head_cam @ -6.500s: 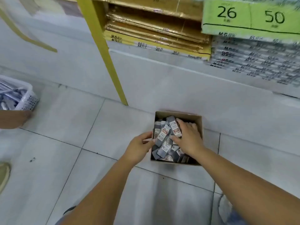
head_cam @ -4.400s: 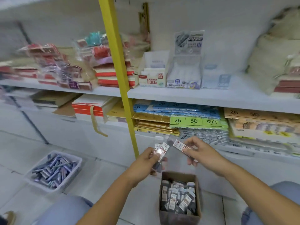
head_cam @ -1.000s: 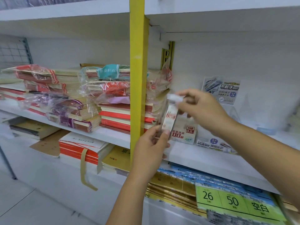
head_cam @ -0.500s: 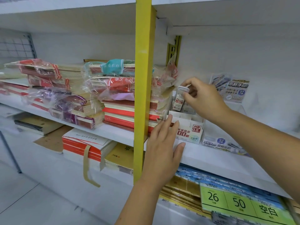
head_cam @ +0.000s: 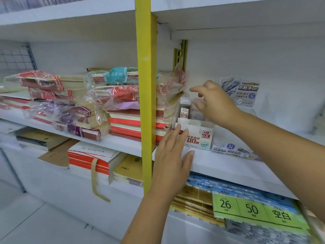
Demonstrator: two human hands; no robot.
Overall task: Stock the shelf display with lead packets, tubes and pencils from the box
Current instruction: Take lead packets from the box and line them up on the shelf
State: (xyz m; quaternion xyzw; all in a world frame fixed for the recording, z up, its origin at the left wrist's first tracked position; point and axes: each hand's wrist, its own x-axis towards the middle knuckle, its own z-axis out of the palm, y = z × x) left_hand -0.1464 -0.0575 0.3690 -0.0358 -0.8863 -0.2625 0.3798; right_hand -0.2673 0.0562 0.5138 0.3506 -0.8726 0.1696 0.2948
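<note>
A white cardboard display box (head_cam: 198,136) marked HB 0.5 stands on the white shelf (head_cam: 228,166), just right of the yellow post. One lead packet (head_cam: 184,110) stands upright in its rear left slot. My right hand (head_cam: 214,103) hovers just right of that packet with loose, spread fingers and holds nothing. My left hand (head_cam: 173,155) is flat and open in front of the display box, its fingertips at the box's lower left corner. The supply box is out of view.
A yellow upright post (head_cam: 146,94) stands just left of the display box. Wrapped notebook stacks (head_cam: 123,103) fill the shelf to the left. A second display with a clear holder (head_cam: 233,148) sits to the right. Paper packs with a green label (head_cam: 253,208) lie on the shelf below.
My right hand set the lead packet into the display box's rear slot and let go of it. My left hand stays open at the box front.
</note>
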